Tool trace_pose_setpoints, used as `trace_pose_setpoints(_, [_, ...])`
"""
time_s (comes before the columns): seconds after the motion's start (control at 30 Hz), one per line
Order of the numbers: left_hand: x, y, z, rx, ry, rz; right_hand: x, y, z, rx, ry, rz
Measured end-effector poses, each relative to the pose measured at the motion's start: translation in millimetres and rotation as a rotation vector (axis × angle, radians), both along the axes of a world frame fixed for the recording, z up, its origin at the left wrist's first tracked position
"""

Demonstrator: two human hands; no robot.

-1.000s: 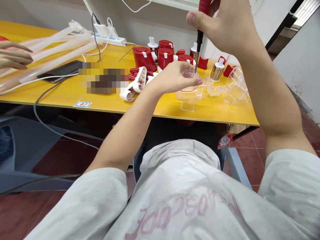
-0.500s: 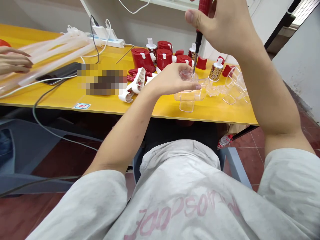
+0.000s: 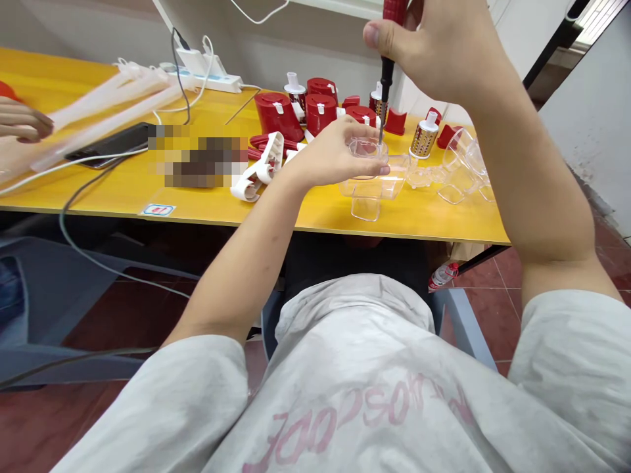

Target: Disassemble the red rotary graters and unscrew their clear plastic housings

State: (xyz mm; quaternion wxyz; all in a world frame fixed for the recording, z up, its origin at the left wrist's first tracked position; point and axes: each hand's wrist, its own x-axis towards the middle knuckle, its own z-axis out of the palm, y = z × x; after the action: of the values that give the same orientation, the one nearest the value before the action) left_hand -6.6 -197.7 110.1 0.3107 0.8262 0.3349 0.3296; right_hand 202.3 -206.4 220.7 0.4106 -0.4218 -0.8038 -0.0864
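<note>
My right hand (image 3: pixel 434 49) is closed round the red handle of an electric screwdriver (image 3: pixel 388 72), which points straight down; its top is cut off by the picture edge. The metal shaft reaches into the round opening of a clear plastic housing (image 3: pixel 365 207). My left hand (image 3: pixel 340 154) grips the rim of that housing, thumb on the near side and fingers on the far side. The housing rests near the front edge of the yellow table. Whatever the tip touches inside is too small to make out.
Behind stand several red plastic bodies (image 3: pixel 279 117) and metal grater drums (image 3: pixel 424 136). White handles (image 3: pixel 259 169) lie left, more clear parts (image 3: pixel 463 164) right. A phone (image 3: pixel 111 146), cables, a power strip (image 3: pixel 217 80) and clear plastic bags (image 3: pixel 93 125) lie further left, near another person's hand (image 3: pixel 22 120).
The screwdriver and both my hands stay almost in place, with a slight shift of the view. The other person's hand at the left has drawn back a little to the left.
</note>
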Motion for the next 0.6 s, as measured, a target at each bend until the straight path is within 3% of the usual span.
trace_pose_setpoints(0.17, [0.2,-1.9,-1.7,-0.026,-0.043,-0.022,0.5,0.8,3.4,-0.117,0.027,0.112])
trace_pose_setpoints(0.43, [-3.5,-5.4,0.5,-0.005,-0.046,-0.055,7.9,11.5,-3.4,0.02,-0.001,0.126])
trace_pose_setpoints(0.6, [-4.1,8.4,-6.1,0.024,-0.081,-0.096,8.0,12.3,-3.8,-0.052,0.077,0.163])
